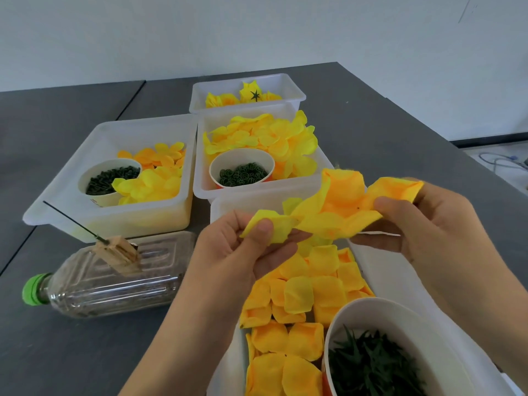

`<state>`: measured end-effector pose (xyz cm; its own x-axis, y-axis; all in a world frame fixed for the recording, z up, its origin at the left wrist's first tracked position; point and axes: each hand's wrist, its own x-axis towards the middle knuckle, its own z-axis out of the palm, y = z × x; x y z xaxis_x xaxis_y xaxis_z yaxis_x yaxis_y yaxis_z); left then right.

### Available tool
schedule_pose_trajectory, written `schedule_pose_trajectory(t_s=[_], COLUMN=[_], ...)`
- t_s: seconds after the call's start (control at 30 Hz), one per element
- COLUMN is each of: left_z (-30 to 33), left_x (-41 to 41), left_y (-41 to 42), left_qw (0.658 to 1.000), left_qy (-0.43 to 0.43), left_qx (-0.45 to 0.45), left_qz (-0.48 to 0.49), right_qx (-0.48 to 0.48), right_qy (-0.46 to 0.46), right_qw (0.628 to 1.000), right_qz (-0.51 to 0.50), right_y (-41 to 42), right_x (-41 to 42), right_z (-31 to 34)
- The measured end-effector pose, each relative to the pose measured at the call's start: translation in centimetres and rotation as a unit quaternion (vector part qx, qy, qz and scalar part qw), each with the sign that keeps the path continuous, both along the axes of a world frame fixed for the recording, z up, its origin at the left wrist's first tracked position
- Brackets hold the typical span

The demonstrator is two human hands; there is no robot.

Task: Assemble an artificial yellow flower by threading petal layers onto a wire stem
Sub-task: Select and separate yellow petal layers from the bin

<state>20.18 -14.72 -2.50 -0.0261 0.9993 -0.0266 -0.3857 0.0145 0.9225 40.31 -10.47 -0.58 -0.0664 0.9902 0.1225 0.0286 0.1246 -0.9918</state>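
While pinching a yellow petal layer (337,212) between them, held up above the nearest white tray (380,270) at the table's near right edge: left hand (243,252) gripping one small petal with thumb on top, right hand (423,227) clamping the opposite petals between thumb and fingers. Below, filling that tray, flat orange-yellow petal pieces (297,304) and a paper cup of dark green leafy parts (371,364). Lying on its side toward the near left edge of the dark grey table (71,352), a clear plastic bottle (114,284) with green cap, a wooden block and thin green wire stem (71,220) slanting up from it. Farther back, three more white trays of yellow petals, two with cups of small green pieces.
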Motion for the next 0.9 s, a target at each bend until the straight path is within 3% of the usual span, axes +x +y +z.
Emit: schedule_pose_trajectory(t_s=[0.1,0.17,0.23,0.43,0.5,0.67,0.77,0.9], left_z=[-0.2,-0.2,-0.2,0.6,1.0,1.3,1.2,1.5], left_x=[-0.1,0.1,0.2,1.0,1.4,2.4,2.4,2.7], left_y=[0.1,0.4,0.7,0.9,1.1,0.8,-0.1,-1.5], left_qw=[1.0,0.998,0.991,0.933,0.929,0.907,0.912,0.918], left_qy=[0.012,0.058,0.126,0.36,0.368,0.412,0.399,0.373], left_qx=[-0.01,-0.021,-0.033,0.011,0.03,0.056,0.062,0.117], left_qz=[-0.005,0.003,0.0,0.017,0.036,0.07,0.075,0.069], right_qx=[0.04,0.108,0.169,0.238,0.239,0.145,0.178,0.193], right_qy=[-0.041,-0.139,-0.23,-0.325,-0.336,-0.239,-0.31,-0.337], right_qw=[0.998,0.984,0.958,0.915,0.911,0.96,0.934,0.92], right_qz=[0.001,-0.008,-0.021,-0.001,0.002,-0.002,-0.024,-0.055], right_y=[-0.4,-0.7,-1.1,-1.8,-2.0,-0.6,-0.1,0.3], right_x=[0.0,-0.2,-0.8,-2.3,-2.8,-3.2,-2.7,-2.3], right_z=[0.0,-0.1,-0.1,0.3,0.3,0.5,0.4,0.5])
